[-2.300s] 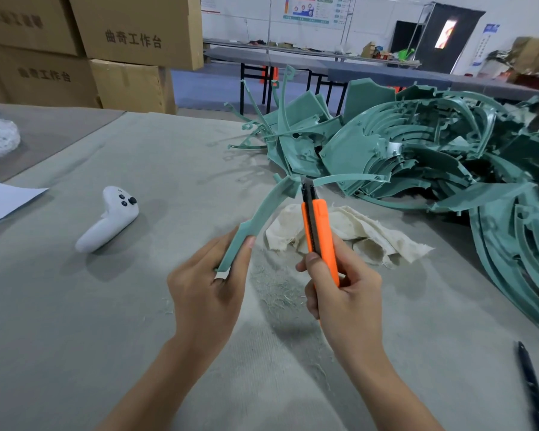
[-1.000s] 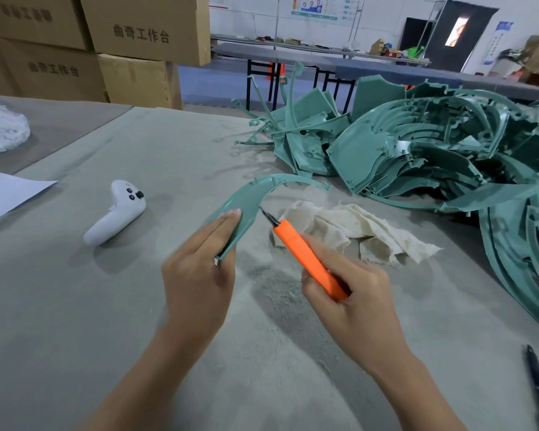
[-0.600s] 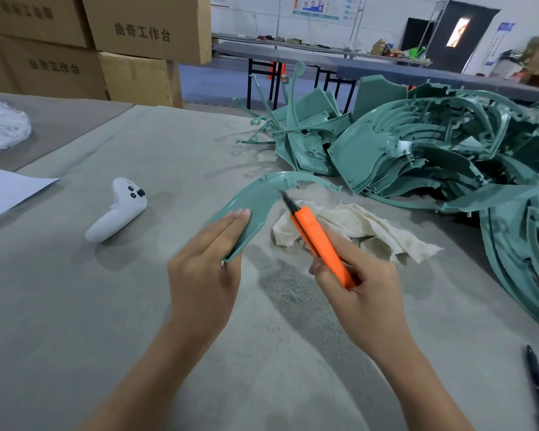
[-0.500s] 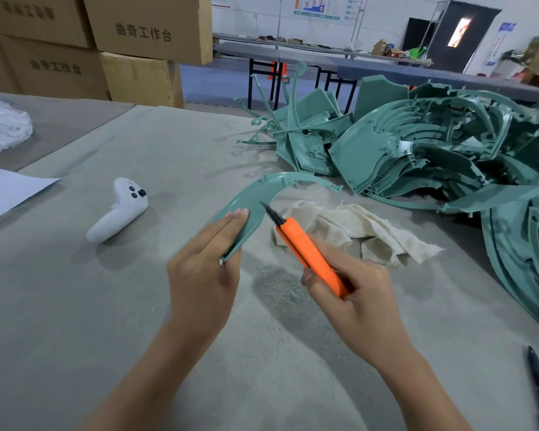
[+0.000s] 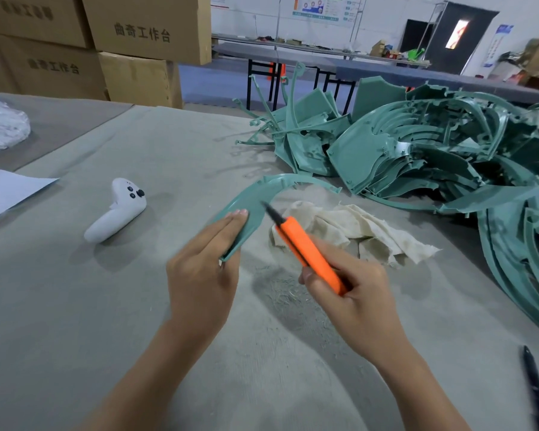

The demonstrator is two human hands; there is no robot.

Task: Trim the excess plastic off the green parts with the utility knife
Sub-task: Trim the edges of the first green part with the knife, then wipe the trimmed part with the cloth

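Curved green part (image 5: 255,199): held above the grey table cover (image 5: 75,306); long arc runs from the near end in the palm up and away, then bends right to a thin tip near the pile.
Left hand (image 5: 204,275): back toward the camera, fingers (image 5: 231,222) flat and extended along the part's near end, clamping it; thumb hidden behind, forearm entering from bottom left.
Utility knife (image 5: 308,253): orange body, long axis diagonal, dark tip pointing up-left toward the inner edge of the arc; tip blurred, contact with the part cannot be told.
Right hand (image 5: 352,293): fingers wrapped shut round the rear half of the knife handle, thumb on the near side, forearm entering from bottom right.
Pile of green parts (image 5: 433,157): on the table far right, well apart from both hands.
Cloth rag (image 5: 355,228): crumpled, just beyond the knife.
White controller (image 5: 119,209): lying left of the left hand, apart from it.
Black pen (image 5: 535,387): at the lower right edge.
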